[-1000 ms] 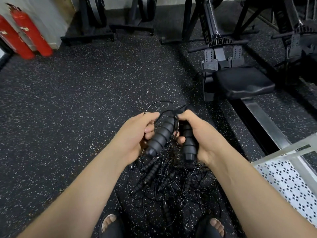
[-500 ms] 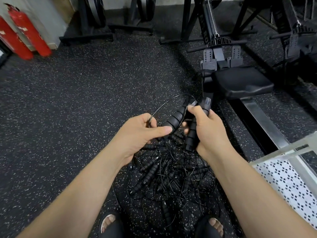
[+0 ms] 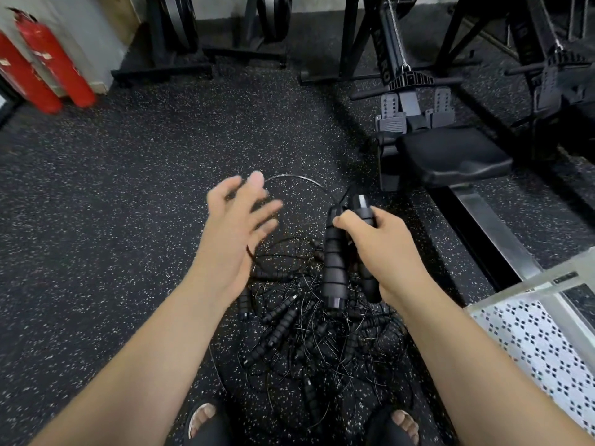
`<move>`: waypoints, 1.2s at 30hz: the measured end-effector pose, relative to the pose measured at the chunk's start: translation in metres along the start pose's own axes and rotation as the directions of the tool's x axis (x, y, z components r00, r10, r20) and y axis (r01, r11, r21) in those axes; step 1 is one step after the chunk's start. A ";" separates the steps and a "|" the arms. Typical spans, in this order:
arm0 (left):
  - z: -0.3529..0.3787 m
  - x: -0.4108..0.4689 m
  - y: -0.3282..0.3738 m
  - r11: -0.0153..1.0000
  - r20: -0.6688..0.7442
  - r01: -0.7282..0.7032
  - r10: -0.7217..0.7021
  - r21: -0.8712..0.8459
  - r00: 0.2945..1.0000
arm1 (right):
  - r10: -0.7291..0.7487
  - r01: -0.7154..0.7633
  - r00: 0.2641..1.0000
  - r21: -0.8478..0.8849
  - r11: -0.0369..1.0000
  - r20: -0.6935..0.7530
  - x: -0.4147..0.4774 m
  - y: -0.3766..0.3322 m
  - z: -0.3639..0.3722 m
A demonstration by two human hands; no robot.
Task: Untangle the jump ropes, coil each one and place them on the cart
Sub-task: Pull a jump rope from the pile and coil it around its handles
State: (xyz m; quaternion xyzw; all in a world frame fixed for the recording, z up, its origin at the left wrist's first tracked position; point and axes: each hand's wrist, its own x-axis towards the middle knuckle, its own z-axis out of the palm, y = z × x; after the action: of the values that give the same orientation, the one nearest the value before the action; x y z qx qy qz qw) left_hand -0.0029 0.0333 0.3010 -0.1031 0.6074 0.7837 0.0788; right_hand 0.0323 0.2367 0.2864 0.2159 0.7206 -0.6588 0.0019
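black speckled rubber floor [image 3: 128, 188], two red fire extinguishers [image 3: 48, 69] by pale wall [image 3: 93, 30], rowing machine [image 3: 450, 156] at right

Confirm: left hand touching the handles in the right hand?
Apart. Head view: speckled floor shows between the open left hand and the handles the right hand grips.

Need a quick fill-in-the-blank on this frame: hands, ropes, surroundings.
1. The right hand grips ____ black handles.
2. The left hand holds ____.
3. The tangled ropes lie on the ____.
4. The fire extinguishers are coloured ____.

Missing words: two; nothing; floor; red.
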 end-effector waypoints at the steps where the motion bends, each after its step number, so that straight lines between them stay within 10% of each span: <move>1: -0.003 0.002 -0.003 0.983 -0.090 -0.062 0.078 0.174 0.993 | 0.017 -0.018 1.000 0.008 1.000 0.018 0.000 0.000 0.000; 6: -0.011 -0.002 -0.005 0.723 -0.086 -0.209 0.349 0.658 0.933 | 0.128 -0.143 0.984 0.129 0.981 0.120 -0.004 -0.005 0.004; 17: 0.016 -0.008 -0.017 0.926 0.140 0.078 -0.139 0.370 0.980 | 0.099 -0.144 0.965 0.177 0.974 0.242 -0.023 -0.009 0.030; 36: 0.007 0.006 0.003 0.994 0.141 -0.046 0.031 0.100 0.989 | -0.125 0.112 0.989 0.151 0.982 0.076 -0.011 -0.006 0.031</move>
State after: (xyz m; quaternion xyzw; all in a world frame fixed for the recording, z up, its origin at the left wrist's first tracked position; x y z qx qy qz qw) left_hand -0.0100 0.0396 0.3037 -0.0321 0.6420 0.7579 0.1110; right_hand 0.0318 0.2040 0.2907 0.1439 0.6811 -0.7175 -0.0226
